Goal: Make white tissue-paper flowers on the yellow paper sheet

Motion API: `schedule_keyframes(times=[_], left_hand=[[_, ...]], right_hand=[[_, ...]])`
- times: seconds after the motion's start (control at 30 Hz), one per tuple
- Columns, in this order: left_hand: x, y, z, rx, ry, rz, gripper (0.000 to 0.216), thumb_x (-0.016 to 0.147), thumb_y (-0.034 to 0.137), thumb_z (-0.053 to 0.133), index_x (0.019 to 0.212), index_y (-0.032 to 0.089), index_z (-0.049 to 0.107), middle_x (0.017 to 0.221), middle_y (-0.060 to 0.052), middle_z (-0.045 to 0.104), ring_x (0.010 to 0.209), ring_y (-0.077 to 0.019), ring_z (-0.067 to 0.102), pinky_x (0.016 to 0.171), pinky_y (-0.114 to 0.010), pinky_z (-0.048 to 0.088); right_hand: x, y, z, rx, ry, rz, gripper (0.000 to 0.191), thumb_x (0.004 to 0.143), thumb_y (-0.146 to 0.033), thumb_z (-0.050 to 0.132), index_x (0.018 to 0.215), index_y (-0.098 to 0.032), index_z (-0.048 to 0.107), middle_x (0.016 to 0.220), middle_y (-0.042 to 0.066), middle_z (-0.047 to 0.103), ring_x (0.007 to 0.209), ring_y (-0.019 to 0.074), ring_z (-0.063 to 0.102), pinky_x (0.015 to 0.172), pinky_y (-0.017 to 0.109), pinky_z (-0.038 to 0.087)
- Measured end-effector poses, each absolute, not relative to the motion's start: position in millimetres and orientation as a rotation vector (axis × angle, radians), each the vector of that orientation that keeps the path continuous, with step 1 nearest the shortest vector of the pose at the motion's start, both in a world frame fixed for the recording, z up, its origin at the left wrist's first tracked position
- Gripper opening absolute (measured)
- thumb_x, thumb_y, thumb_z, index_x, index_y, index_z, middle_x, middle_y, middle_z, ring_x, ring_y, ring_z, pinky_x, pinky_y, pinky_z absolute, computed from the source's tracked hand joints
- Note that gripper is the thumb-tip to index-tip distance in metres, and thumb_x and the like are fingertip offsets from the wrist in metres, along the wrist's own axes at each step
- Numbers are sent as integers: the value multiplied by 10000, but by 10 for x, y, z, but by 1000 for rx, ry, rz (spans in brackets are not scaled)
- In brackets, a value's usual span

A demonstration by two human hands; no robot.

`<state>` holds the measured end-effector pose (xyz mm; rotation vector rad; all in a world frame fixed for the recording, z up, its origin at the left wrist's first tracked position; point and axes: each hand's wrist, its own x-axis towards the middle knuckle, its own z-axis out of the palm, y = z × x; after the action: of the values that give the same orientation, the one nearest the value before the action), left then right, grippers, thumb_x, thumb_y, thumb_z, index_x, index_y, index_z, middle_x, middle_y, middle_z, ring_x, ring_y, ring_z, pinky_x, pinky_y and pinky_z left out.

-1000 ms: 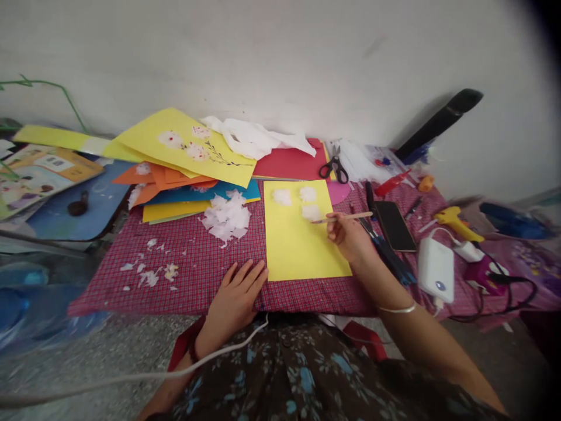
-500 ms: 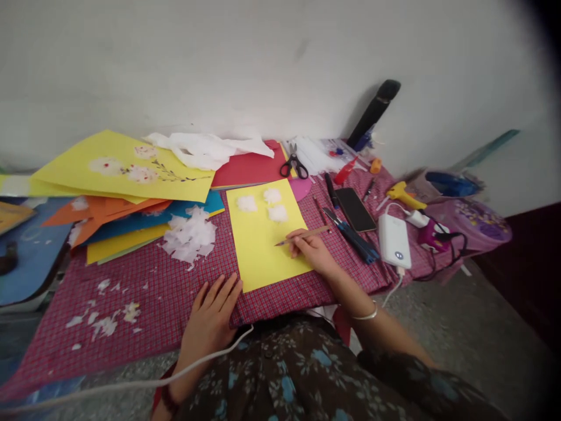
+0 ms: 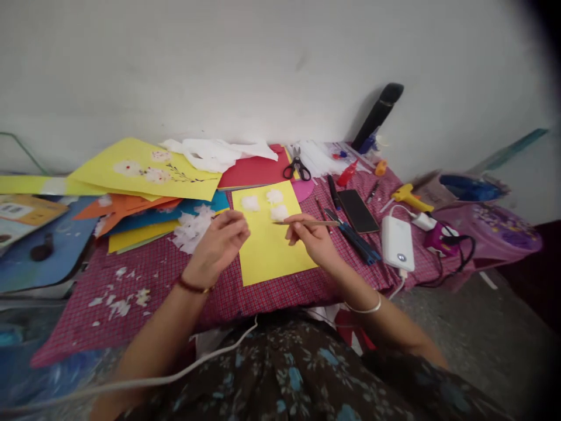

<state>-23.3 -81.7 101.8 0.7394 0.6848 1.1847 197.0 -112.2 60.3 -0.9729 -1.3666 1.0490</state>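
Observation:
My right hand [image 3: 312, 238] grips a thin wooden paintbrush [image 3: 322, 223], its tip pointing left over a yellow sheet [image 3: 272, 254]. Three white fluffy paper tufts sit on the sheet's upper part: a left tuft [image 3: 250, 203], an upper tuft [image 3: 274, 196] and a lower tuft [image 3: 279, 212] close to the brush tip. My left hand [image 3: 221, 242] is raised at the sheet's left edge, fingers loosely bent, with nothing visible in them. Behind it, partly covered, lies a heap of shredded white paper [image 3: 189, 230].
Coloured papers and a decorated yellow sheet [image 3: 151, 169] lie at the left. White scraps [image 3: 120, 304] dot the checked cloth [image 3: 166, 280]. Scissors [image 3: 297, 165] are at the back. Rightward are a phone [image 3: 358, 210], a blue-handled tool [image 3: 357, 242], a power bank [image 3: 397, 242] and a glue gun [image 3: 412, 197].
My left hand has lifted from the sheet's lower left corner and moved up beside its left edge. My right hand has raised the brush tip slightly towards the lower tuft.

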Motion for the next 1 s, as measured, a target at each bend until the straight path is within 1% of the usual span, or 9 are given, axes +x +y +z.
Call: schedule_keyframes(times=[0.03,0.1,0.17,0.27,0.37,0.43,0.6,0.73,1.0], left_hand=[[-96,-667,930,670,685,1175,174,653,83,804,759,173,699,672,31,620,609,-53,584,623,-172,513],[95,-434,732,533,668,1212,182,667,33,768,767,161,689,672,34,646,615,-49,607,657,-165,522],[176,-305,561,449,665,1228,189,670,11,756,766,154,679,666,35,662,616,-47,621,669,-163,525],[143,-279,408,494,684,1122,156,690,38,763,777,136,679,651,14,671,615,-68,638,661,-183,532],[54,-337,352,583,631,1036,103,750,141,756,831,118,697,692,-18,690,645,-92,655,660,-203,541],[23,-363,328,592,582,1037,102,776,162,731,866,124,703,748,-30,712,695,-104,673,697,-218,550],[34,-349,242,564,573,1087,182,747,40,682,880,164,697,859,-21,756,841,-112,703,838,-246,544],[35,-334,224,539,602,1105,179,767,51,659,897,168,692,884,-22,762,866,-123,706,876,-275,541],[-3,-323,232,518,598,1095,178,812,116,574,964,157,658,902,-49,750,885,-138,705,908,-303,517]], right_hand=[[1935,-1051,705,-970,-1455,917,216,961,-390,512,1044,-239,643,780,14,668,661,135,632,623,286,528],[1865,-850,852,-995,-1580,479,211,969,-324,486,1097,-244,633,985,61,702,887,179,663,809,358,539],[1803,-600,889,-1020,-1679,74,252,958,-262,466,1152,-220,621,1140,100,691,1090,229,618,977,442,464],[1729,-272,744,-1184,-1772,-127,298,946,-213,447,1196,-198,609,1231,109,676,1169,250,574,1077,498,354],[1678,-154,510,-1323,-1882,-127,324,947,-199,438,1218,-225,615,1286,77,658,1239,251,529,1152,525,218],[1656,-185,397,-1317,-1935,-93,319,945,-203,452,1211,-244,623,1294,61,655,1253,246,518,1168,512,174],[1643,-332,329,-1267,-1897,19,260,958,-219,436,1117,-251,639,1202,50,685,1180,218,563,1172,467,177],[1649,-364,336,-1222,-1954,41,167,953,-263,489,998,-260,649,1056,25,711,1104,205,594,1187,440,158],[1619,-335,284,-1162,-1979,114,120,926,-289,580,984,-241,674,987,28,719,1019,202,621,1163,451,220]])
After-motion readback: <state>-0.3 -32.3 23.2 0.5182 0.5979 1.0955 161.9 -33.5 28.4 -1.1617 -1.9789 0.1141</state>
